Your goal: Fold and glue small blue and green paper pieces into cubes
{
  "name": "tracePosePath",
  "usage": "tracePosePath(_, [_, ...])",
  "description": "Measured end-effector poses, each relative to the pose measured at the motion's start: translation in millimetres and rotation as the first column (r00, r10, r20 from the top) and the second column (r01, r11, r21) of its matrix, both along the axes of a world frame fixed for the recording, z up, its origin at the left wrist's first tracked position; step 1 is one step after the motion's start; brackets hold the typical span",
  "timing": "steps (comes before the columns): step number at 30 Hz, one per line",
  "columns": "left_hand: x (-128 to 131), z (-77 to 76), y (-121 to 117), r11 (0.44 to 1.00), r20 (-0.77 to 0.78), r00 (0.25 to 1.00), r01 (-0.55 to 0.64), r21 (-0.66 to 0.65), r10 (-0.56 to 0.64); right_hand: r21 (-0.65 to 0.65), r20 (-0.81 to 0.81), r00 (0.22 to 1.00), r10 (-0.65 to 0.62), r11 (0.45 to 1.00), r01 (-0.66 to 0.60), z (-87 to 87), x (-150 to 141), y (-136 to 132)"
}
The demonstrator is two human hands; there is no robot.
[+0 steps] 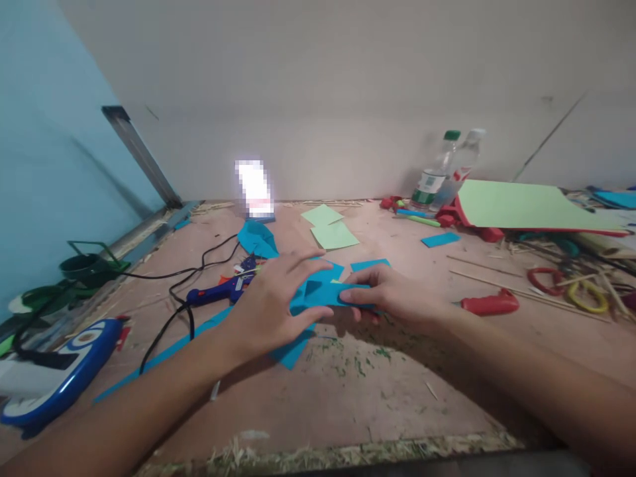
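A folded strip of blue paper (322, 295) is between my two hands, just above the table. My right hand (380, 291) pinches its right end, thumb on the near face and fingers curled behind. Around its left end is my left hand (278, 298), with the thumb along the lower edge and the fingers arched over the top. Another blue paper piece (294, 351) lies below the strip, partly hidden by my left hand. Left of that hand rests a blue glue gun (216, 293), its front end covered by orange bits and my hand.
Green paper squares (335, 234) lie behind my hands, near a lit phone (255, 189). To the right are a red-handled tool (491, 303), thin sticks (527, 291), scissors (586, 296) and bottles (430, 185). A black cord (171, 289) crosses the left side.
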State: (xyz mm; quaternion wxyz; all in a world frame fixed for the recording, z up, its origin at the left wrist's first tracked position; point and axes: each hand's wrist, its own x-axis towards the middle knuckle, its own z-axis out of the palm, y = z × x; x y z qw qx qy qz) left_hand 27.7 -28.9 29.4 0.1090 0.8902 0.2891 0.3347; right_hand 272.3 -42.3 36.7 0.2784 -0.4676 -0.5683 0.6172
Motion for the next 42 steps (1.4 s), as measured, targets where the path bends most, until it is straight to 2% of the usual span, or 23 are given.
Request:
tracePosePath(3, [-0.8, -7.2, 2.0, 0.999, -0.063, 0.997, 0.054, -0.007, -0.054, -0.039, -0.008, 1.000, 0.019, 0.999, -0.019, 0.4, -2.9, -2.9])
tracePosePath(7, [-0.1, -11.3, 1.6, 0.994, -0.053, 0.996, 0.075, -0.075, -0.079, -0.079, -0.015, 0.999, 0.042, 0.996, -0.043, 0.0, -1.7, -2.6])
tracePosePath(9, [0.4, -11.1, 0.9, 0.993, -0.036, 0.997, 0.070, -0.098, -0.074, -0.083, 0.000, 1.000, 0.002, 0.997, -0.002, -3.4, -0.3, -1.6])
tracePosePath(11, [1.1, -10.5, 0.2, 0.991, -0.016, 0.998, 0.063, -0.120, -0.066, -0.042, 0.017, 0.996, -0.092, 0.995, 0.093, -7.9, 0.6, -1.0])
tracePosePath(13, [2.4, -10.2, -0.7, 0.988, 0.019, 0.999, 0.038, -0.148, -0.035, 0.055, 0.013, 0.981, -0.191, 0.980, 0.190, -12.1, 1.0, -1.2])
tracePosePath(15, [4.2, -10.1, -1.7, 0.978, 0.070, 0.997, -0.011, -0.209, 0.027, 0.138, -0.031, 0.974, -0.223, 0.965, 0.225, -15.0, 1.1, -2.6])
tracePosePath(17, [6.1, -9.7, -2.4, 0.955, 0.118, 0.990, -0.046, -0.294, 0.084, 0.154, -0.116, 0.974, -0.197, 0.965, 0.213, -16.7, 0.8, -4.7])
tracePosePath(21, [8.1, -9.0, -3.2, 0.905, 0.186, 0.973, -0.046, -0.422, 0.137, 0.092, -0.238, 0.960, -0.144, 0.981, 0.170, -19.6, -1.5, -7.5])
tracePosePath(24, [7.9, -10.9, -4.0, 0.887, 0.191, 0.964, -0.082, -0.455, 0.187, 0.047, -0.235, 0.959, -0.161, 0.983, 0.177, -22.9, -3.7, -7.8])
tracePosePath(27, [7.7, -14.6, -4.3, 0.875, 0.188, 0.952, -0.130, -0.467, 0.242, 0.055, -0.204, 0.969, -0.141, 0.986, 0.155, -25.3, -4.9, -8.0])
tracePosePath(31, [7.6, -14.8, -5.0, 0.865, 0.157, 0.961, -0.127, -0.485, 0.229, 0.079, -0.251, 0.962, -0.107, 0.988, 0.130, -25.7, -5.7, -9.9])
tracePosePath(38, [7.6, -4.5, -9.6, 0.853, 0.088, 0.975, -0.134, -0.504, 0.205, 0.021, -0.321, 0.939, -0.124, 0.990, 0.138, -26.4, -6.3, -11.5])
tracePosePath(42, [8.2, -4.2, -9.2, 0.817, 0.091, 0.969, -0.140, -0.559, 0.228, 0.046, -0.328, 0.937, -0.118, 0.989, 0.141, -26.1, -9.0, -13.5])
